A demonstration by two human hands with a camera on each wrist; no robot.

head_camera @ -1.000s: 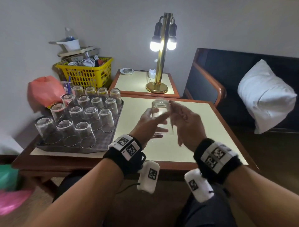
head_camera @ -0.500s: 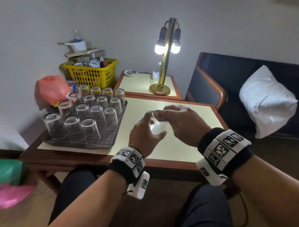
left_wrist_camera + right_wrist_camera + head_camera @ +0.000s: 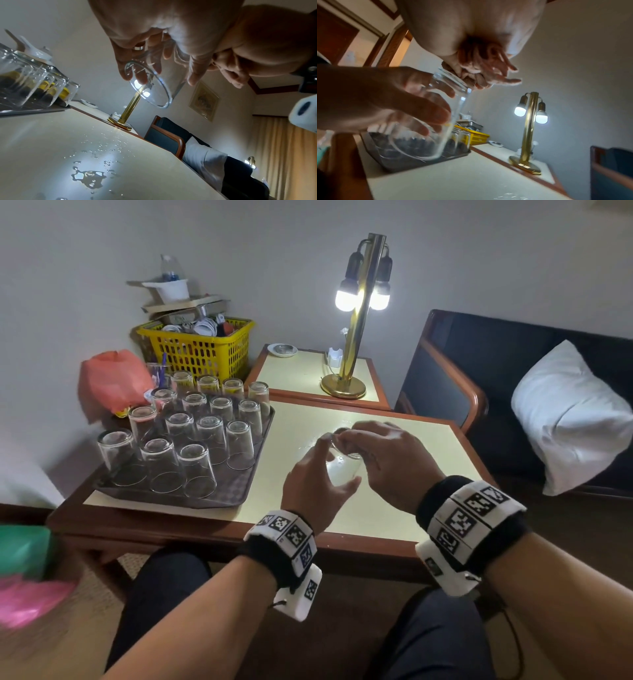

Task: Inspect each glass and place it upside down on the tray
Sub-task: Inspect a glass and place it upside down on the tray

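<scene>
A clear glass (image 3: 342,470) hangs tilted above the cream table (image 3: 394,508), base up and mouth down. My left hand (image 3: 313,477) wraps its side from the left. My right hand (image 3: 373,450) pinches the base from above. In the left wrist view the glass (image 3: 154,83) shows its open rim, with my left fingers (image 3: 137,65) curled behind it. The right wrist view has the glass (image 3: 428,121) blurred, my right fingertips (image 3: 476,78) bunched on its base. Left of my hands, a dark tray (image 3: 236,491) carries several glasses (image 3: 197,470), all upside down.
Water drops and a small puddle (image 3: 87,177) lie on the table under the glass. A lit brass lamp (image 3: 356,337) stands on the side table behind. A yellow basket (image 3: 198,350) and a red bag (image 3: 113,381) sit behind the tray. At right is a dark sofa with a white pillow (image 3: 568,419).
Both hands have come down from chest height with the glass and turned it over, so its base is now up. Since half a second ago little has moved.
</scene>
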